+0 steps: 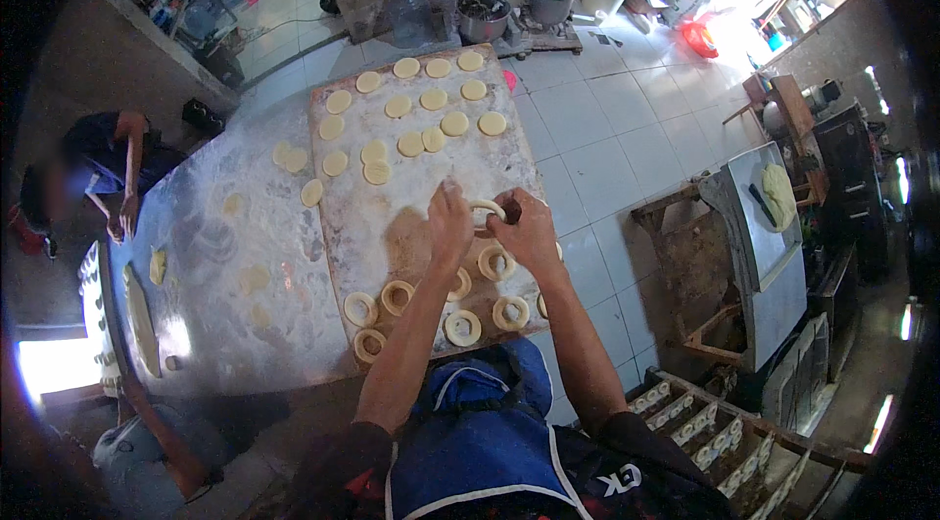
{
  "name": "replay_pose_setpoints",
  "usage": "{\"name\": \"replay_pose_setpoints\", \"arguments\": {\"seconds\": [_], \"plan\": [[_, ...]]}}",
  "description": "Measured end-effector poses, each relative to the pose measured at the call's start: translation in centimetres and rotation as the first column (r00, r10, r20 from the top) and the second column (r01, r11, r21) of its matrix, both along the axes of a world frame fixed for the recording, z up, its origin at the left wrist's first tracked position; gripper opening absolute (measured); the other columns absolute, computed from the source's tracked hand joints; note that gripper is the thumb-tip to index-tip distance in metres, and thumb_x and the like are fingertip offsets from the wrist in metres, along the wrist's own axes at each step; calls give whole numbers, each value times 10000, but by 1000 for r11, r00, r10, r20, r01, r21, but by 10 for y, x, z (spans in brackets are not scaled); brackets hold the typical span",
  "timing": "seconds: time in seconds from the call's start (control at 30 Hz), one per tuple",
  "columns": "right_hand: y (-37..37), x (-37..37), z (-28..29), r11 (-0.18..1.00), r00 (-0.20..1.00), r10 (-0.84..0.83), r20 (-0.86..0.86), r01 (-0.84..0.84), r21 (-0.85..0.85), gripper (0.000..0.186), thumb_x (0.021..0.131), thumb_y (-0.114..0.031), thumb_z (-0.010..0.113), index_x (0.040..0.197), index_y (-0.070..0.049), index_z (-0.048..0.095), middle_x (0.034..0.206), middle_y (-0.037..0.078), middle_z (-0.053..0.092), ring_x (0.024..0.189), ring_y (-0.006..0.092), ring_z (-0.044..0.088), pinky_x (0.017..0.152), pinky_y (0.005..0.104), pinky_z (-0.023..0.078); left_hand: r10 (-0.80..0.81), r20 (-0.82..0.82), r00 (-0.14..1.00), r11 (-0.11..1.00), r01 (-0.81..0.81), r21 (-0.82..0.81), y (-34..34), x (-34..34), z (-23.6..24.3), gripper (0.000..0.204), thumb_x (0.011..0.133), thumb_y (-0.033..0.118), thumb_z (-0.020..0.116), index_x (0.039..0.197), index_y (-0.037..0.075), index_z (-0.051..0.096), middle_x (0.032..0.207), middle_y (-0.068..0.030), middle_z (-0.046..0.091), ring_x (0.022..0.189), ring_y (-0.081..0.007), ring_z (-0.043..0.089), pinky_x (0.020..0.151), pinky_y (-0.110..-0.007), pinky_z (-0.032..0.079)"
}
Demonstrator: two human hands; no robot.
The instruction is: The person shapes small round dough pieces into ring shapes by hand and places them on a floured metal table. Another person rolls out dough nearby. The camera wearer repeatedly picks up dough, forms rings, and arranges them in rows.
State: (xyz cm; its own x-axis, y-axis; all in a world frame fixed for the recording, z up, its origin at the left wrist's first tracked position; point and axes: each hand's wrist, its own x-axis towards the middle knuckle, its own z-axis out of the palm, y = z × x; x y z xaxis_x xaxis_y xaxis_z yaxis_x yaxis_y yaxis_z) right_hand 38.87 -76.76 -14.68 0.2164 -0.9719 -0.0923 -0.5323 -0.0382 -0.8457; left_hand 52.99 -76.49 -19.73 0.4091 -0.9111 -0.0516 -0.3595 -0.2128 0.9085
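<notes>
A pale dough ring is raised over the floured wooden board. My right hand is closed on its right side, thumb and fingers pinching it. My left hand is at the ring's left edge, its fingers curled upward and smeared by motion; whether they grip the ring is unclear. Below my hands lie several shaped rings, among them one ring near my right wrist and another ring between my forearms. Flat dough discs, such as one disc, are spread over the far half of the board.
A floured metal table adjoins on the left, with a long dough strip and two other people beside it. On the right, a tray bears a dough lump. A rack of rings stands lower right; mixing bowls stand at the back.
</notes>
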Motion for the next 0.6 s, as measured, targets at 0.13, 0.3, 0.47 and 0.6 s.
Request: {"name": "replay_pose_setpoints", "arguments": {"seconds": [0.13,0.3,0.47,0.6], "plan": [[3,-4,-25,934,929,-54,-365,-82,-347,388,734,-97,675,1098,12,598,866,195,649,851,395,618,726,489,489,-132,505,853,991,109,76,-3,20,1,269,918,298,568,960,36,609,945,-170,659,927,-347,617,772,-466,470],[17,-12,-56,890,935,74,-348,-219,-400,354,753,-75,621,1099,-2,609,912,212,635,887,396,596,778,493,458,-242,517,821,964,263,33,6,33,-2,272,839,322,667,930,68,643,959,-142,674,924,-333,630,810,-447,485],[18,6,-55,898,822,188,-537,-366,-245,209,757,-94,607,946,-7,624,840,199,642,851,391,589,797,506,440,-127,539,833,984,173,-35,7,28,-4,318,773,338,715,964,91,656,971,-120,677,946,-327,628,828,-438,488],[32,20,-25,907,937,60,-345,-195,-373,344,826,-131,647,1158,-51,609,932,136,611,825,330,588,924,447,444,275,639,719,954,-121,-275,65,100,-17,330,738,263,740,1003,96,636,928,-98,676,929,-317,635,830,-431,478]]}}
